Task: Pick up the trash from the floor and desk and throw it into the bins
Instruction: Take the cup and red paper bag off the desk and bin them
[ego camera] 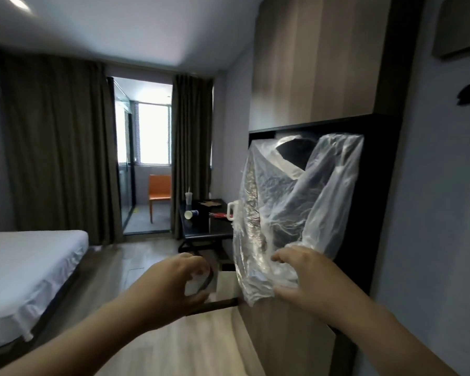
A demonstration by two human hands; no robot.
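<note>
Fingers [279, 257] clamped: right hand [305, 279] on plastic bag [291, 202], left hand [178, 280] on white scrap [195, 285] beside it.
Widen the bag's mouth first.

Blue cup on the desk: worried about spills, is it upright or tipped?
Tipped: the cup lies on its side on the desk, mouth pointing left.
</note>
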